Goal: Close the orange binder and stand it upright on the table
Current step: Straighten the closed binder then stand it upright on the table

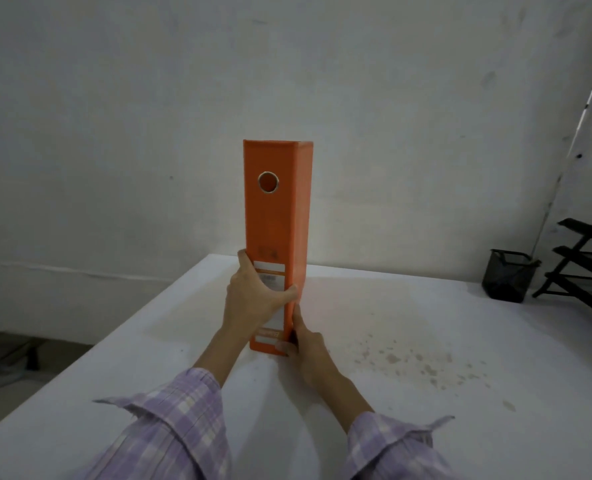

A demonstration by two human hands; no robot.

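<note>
The orange binder [276, 216] is shut and stands upright on the white table [408, 323], its spine with a round metal-rimmed finger hole facing me. My left hand [253, 303] wraps around the lower spine, thumb on the right edge and fingers around the left side. Low at the binder's right bottom corner, my right hand [305, 344] grips the cover edge, thumb on the spine. The binder's base touches the table near its middle.
A black mesh pen cup [507, 275] stands at the table's far right, beside a black tiered wire rack [585, 265]. Brown stains [422, 365] dot the table right of the binder. A white wall rises behind; the table's left edge drops to the floor.
</note>
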